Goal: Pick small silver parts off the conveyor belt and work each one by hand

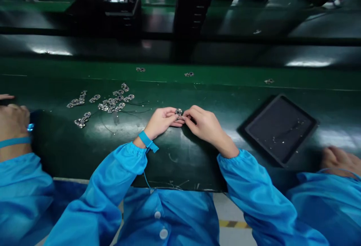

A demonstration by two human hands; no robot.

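Green tabletop (231, 99) stretches across my view, with dark racks and machine housings in shadow beyond it. Out past my left hand (163, 122), further to the left, lies a loose scatter of small boards (104, 101) with thin wires trailing from it. They overlap, so I can't count them exactly, but there are well over ten. Farther away than both hands sit three stray boards, well apart from each other: one (140, 69) beyond the left hand, one (188, 74) beyond the gap between the hands, and one (269, 81) off past the right. To the right of my right hand (204, 125) lies one black tray (279, 127), set at an angle, with a few tiny bits on its floor. A co-worker's hand (12, 122) rests at the far left edge and another co-worker's hand (338, 159) at the far right, both in blue sleeves. Nothing lies between my hands and the scatter or the tray.

My two hands meet in the middle, fingertips together. Both are closed to a narrow pinch on one small circuit board (178, 111), held just above the tabletop between them. A blue wrist strap (148, 140) circles my left wrist.
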